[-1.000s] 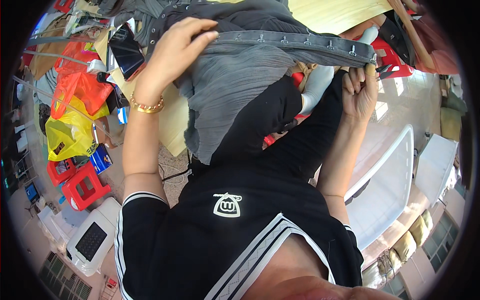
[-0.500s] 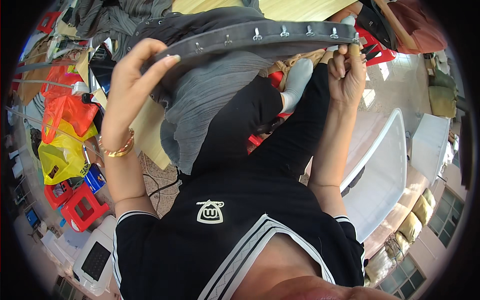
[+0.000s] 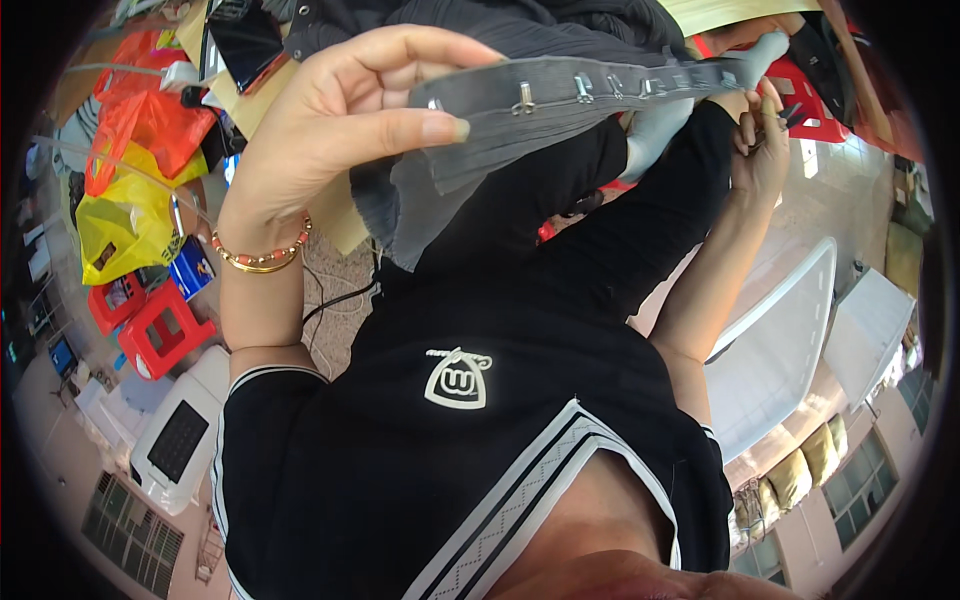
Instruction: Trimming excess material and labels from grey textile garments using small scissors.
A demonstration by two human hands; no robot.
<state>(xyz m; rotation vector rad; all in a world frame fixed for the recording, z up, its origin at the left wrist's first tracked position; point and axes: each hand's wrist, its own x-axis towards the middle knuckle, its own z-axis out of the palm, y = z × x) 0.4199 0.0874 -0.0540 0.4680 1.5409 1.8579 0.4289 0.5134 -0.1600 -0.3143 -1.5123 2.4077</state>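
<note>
A dark grey garment with finely pleated cloth (image 3: 480, 155) is stretched between my two hands, held up over my lap. Along its band (image 3: 545, 78) runs a row of small metal hooks (image 3: 583, 88). My left hand (image 3: 345, 125) pinches the band between thumb and fingers, close to one hook. At the band's far right end, my right hand (image 3: 763, 150) has its fingers closed on the cloth. A dark pointed tool (image 3: 793, 114) juts from that hand; its kind is mostly hidden. More grey cloth (image 3: 590, 30) lies heaped beyond the band.
Red stools (image 3: 165, 325), a yellow plastic bag (image 3: 130, 225) and a red plastic bag (image 3: 150, 125) are at the left. To the right stands a white plastic tub (image 3: 775, 350). A pale tabletop (image 3: 735, 14) and part of another person's arm (image 3: 868, 95) appear at upper right.
My left hand has come nearer and farther right along the band, so less of it spans between my hands. My right hand sits farther right and a little lower. The view has shifted.
</note>
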